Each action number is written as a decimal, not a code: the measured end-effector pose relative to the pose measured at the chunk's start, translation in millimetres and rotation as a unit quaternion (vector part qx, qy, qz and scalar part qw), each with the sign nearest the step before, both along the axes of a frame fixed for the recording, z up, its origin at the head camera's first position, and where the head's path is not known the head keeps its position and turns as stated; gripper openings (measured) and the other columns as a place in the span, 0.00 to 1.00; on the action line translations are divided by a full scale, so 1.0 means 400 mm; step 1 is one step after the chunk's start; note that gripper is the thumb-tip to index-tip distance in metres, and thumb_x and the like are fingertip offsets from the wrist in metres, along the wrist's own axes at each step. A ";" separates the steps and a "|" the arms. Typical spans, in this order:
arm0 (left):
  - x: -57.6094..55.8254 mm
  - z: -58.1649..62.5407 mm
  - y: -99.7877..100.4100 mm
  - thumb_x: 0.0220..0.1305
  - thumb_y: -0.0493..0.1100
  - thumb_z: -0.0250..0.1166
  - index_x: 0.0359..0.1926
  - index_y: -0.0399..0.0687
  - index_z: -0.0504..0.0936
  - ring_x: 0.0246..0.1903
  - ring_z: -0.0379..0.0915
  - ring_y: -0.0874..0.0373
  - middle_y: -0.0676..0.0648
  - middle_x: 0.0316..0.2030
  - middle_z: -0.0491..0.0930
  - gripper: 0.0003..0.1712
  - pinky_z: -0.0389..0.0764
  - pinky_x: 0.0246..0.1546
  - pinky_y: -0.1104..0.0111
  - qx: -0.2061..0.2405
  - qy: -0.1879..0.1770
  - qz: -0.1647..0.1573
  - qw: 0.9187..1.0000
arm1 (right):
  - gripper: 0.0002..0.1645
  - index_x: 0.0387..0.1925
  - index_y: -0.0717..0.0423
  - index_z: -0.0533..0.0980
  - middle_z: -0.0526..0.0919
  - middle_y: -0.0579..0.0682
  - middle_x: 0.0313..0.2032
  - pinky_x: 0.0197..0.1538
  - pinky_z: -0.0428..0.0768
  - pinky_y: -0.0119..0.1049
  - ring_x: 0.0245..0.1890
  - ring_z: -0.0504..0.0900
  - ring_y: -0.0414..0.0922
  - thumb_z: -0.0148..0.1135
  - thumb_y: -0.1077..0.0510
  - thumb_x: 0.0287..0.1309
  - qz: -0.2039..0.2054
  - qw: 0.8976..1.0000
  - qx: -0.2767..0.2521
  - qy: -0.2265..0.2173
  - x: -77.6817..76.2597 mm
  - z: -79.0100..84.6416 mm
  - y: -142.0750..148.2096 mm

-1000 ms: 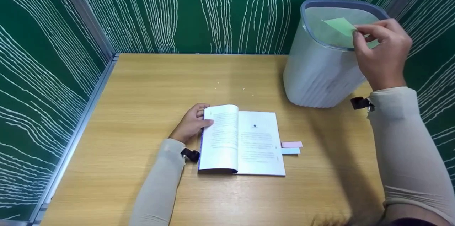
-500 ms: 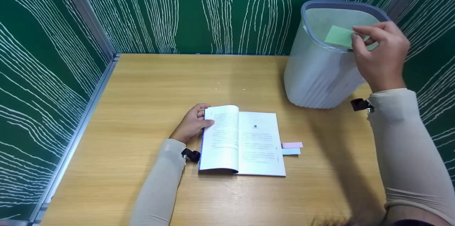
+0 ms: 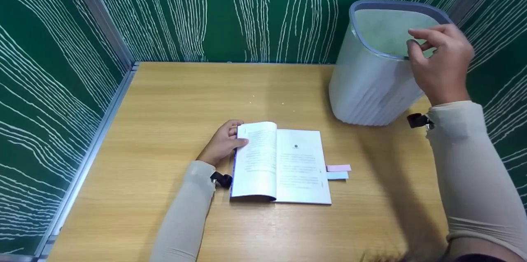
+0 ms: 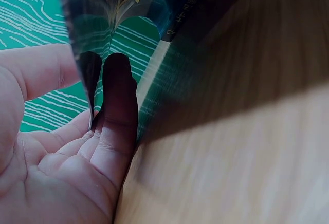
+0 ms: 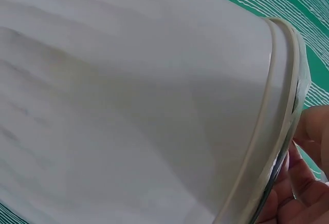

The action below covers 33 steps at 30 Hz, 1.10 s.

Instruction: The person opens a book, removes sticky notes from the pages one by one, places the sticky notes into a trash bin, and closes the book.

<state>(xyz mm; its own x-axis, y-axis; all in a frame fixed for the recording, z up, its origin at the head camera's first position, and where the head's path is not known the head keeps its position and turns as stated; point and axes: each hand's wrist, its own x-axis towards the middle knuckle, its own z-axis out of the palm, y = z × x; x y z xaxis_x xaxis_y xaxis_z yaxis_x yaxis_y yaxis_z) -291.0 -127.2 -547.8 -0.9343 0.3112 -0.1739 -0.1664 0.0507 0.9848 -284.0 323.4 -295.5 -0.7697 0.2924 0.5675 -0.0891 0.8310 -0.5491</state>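
Note:
An open book [image 3: 302,179] lies on the table in the head view, its left side raised off the surface. My left hand [image 3: 222,144] grips that left side, thumb on the page and fingers behind the cover. In the left wrist view its dark cover [image 4: 105,0] shows between the thumb and fingers. My right hand [image 3: 444,62] is over the near right rim of a white bin [image 3: 370,85], thumb and index finger parted, with nothing between them. In the right wrist view the bin's side hides part of that hand [image 5: 303,193].
A pink tab [image 3: 339,168] and a blue tab [image 3: 337,176] stick out from the book's right edge. Tiny white scraps [image 3: 282,103] lie on the wooden table [image 3: 185,97] beyond the book. Green walls [image 3: 288,19] with white lines enclose the table's back and sides.
The green paper slip pinched in my right hand has been let go over the bin and is out of sight. My right thumb and index finger have parted slightly. My left hand has stayed put.

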 end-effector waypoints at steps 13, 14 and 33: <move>-0.009 -0.002 0.005 0.64 0.27 0.67 0.73 0.42 0.64 0.53 0.82 0.48 0.38 0.59 0.79 0.39 0.86 0.50 0.63 0.013 0.007 0.004 1.000 | 0.14 0.46 0.52 0.89 0.83 0.41 0.44 0.48 0.70 0.23 0.44 0.73 0.25 0.66 0.50 0.68 0.046 0.990 -0.002 0.130 0.036 -0.012 -0.029; -0.008 -0.003 0.004 0.64 0.27 0.67 0.73 0.42 0.64 0.53 0.82 0.48 0.39 0.59 0.79 0.39 0.86 0.50 0.63 0.012 0.004 0.005 1.000 | 0.14 0.45 0.54 0.89 0.83 0.42 0.44 0.48 0.71 0.23 0.44 0.72 0.24 0.66 0.51 0.68 0.055 0.989 -0.003 0.138 0.043 -0.015 -0.035; -0.002 -0.008 0.002 0.65 0.27 0.67 0.74 0.44 0.64 0.53 0.82 0.47 0.39 0.59 0.79 0.39 0.87 0.49 0.61 0.007 -0.010 0.003 1.000 | 0.06 0.42 0.52 0.87 0.84 0.47 0.46 0.48 0.73 0.29 0.45 0.78 0.41 0.70 0.60 0.63 0.258 0.962 0.078 0.040 0.101 -0.252 -0.068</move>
